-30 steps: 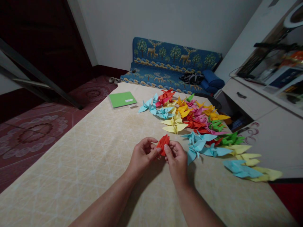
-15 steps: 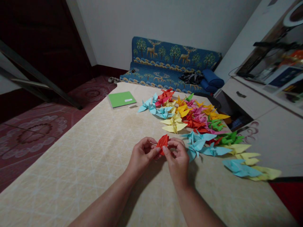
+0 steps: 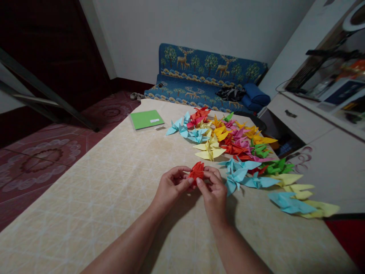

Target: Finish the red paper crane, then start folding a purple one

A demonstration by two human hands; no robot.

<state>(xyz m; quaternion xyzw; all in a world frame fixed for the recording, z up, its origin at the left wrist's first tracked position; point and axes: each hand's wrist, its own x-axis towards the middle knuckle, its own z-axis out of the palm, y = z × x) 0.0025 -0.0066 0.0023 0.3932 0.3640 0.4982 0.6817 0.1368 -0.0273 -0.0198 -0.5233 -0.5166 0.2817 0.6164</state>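
I have the left hand [image 3: 171, 185] and the right hand [image 3: 212, 188] close together above the near half of the worktop [image 3: 114, 182], both pinching one small piece of folded red paper [image 3: 196, 171]; the left holds its left side, the right holds its right side, and each thumb presses on the lower front; the pointed tips of the red paper face away from me, and I cannot tell whether its underside touches the cloth; just beyond the right hand lie light blue paper cranes [image 3: 235, 180]; past the fingertips I see a pale yellow crane [image 3: 210, 152], at the near edge of a crowded spread of red, orange, pink and green folded birds; a green notebook [image 3: 147, 120] lies well apart at the far left; behind the worktop stands a blue patterned sofa [image 3: 208, 76], with a white cabinet [image 3: 322, 160] to the right.
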